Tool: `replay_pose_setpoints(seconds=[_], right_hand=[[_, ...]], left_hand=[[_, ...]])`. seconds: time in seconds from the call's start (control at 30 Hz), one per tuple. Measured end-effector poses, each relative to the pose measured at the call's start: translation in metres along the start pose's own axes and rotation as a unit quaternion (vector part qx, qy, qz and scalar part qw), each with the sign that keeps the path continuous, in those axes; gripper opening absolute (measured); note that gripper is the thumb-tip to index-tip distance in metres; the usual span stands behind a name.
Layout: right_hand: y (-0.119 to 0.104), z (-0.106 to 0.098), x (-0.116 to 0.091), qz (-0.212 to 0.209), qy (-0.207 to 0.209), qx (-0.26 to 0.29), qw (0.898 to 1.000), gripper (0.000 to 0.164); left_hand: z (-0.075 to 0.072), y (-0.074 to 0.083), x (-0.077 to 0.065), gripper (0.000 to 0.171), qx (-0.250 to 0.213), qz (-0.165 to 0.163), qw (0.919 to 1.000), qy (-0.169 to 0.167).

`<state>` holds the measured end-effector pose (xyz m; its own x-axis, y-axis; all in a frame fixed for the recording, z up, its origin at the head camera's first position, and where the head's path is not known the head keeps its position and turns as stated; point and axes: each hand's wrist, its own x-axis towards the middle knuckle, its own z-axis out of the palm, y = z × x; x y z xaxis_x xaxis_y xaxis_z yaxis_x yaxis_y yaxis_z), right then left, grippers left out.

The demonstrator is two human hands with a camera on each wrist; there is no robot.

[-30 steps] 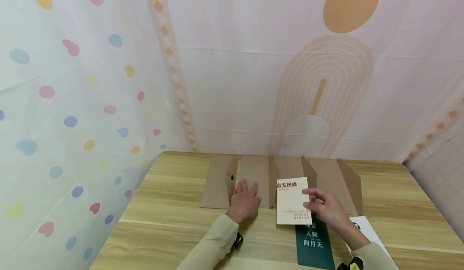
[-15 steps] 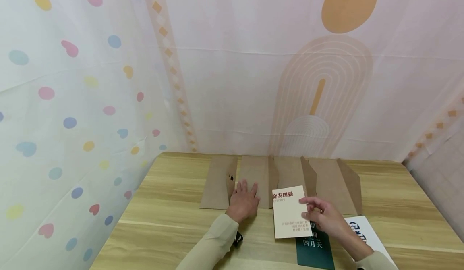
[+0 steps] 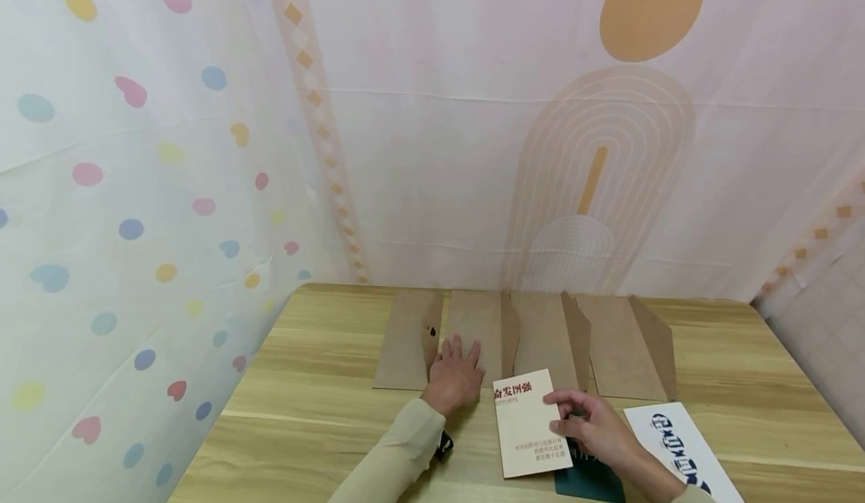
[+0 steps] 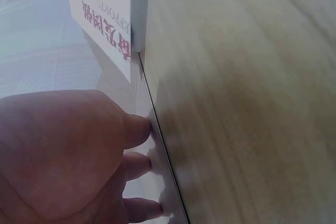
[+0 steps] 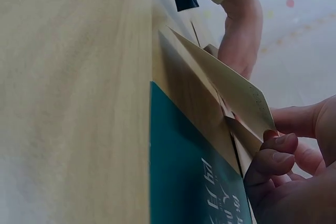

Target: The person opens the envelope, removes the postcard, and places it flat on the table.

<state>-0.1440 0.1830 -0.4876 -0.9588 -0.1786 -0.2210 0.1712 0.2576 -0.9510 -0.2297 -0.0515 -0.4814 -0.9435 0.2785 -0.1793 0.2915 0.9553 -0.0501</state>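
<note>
My right hand (image 3: 595, 428) pinches a cream card (image 3: 530, 428) with red Chinese characters by its right edge, thumb on one side and fingers on the other. In the right wrist view the card (image 5: 236, 90) is tilted, raised over the table beside a dark teal card (image 5: 184, 166). That teal card (image 3: 588, 482) lies partly hidden under the hand and the cream card. My left hand (image 3: 456, 379) rests with spread fingers on the lower end of a brown kraft envelope (image 3: 476, 315), second from the left. Its fingertips (image 4: 144, 211) press the paper in the left wrist view.
More kraft envelopes with unfolded flaps lie in a row: one at left (image 3: 400, 345), one in the middle (image 3: 541, 330) and one at right (image 3: 615, 345). A white card (image 3: 682, 447) with blue print lies at right. Behind the wooden table (image 3: 270, 413) hangs a patterned curtain (image 3: 419, 150).
My right hand has brought the cream card left and nearer to me, tilting it slightly. More of the white card shows, less of the teal one. My left hand stays put.
</note>
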Motion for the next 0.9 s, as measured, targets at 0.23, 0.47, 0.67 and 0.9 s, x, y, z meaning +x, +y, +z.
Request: replay_pose_setpoints(seconds=[0.23,0.47,0.67,0.9], right_hand=[[0.005,0.005,-0.001,-0.009,-0.011,0.008,1.000,0.042],[0.004,0.012,-0.003,0.008,0.006,-0.023,1.000,0.039],[0.003,0.015,-0.004,-0.019,0.006,-0.068,0.997,0.038],[0.005,0.018,-0.004,-0.054,-0.012,-0.114,0.992,0.034]], left_hand=[[-0.001,0.000,-0.001,0.053,-0.021,0.001,0.9998,0.000],[-0.001,0.000,0.000,0.053,-0.033,-0.003,0.9994,-0.008],[0.000,0.001,0.000,0.054,-0.036,-0.006,0.9993,-0.012],[0.000,0.002,0.000,0.054,-0.043,-0.014,0.9989,-0.015]])
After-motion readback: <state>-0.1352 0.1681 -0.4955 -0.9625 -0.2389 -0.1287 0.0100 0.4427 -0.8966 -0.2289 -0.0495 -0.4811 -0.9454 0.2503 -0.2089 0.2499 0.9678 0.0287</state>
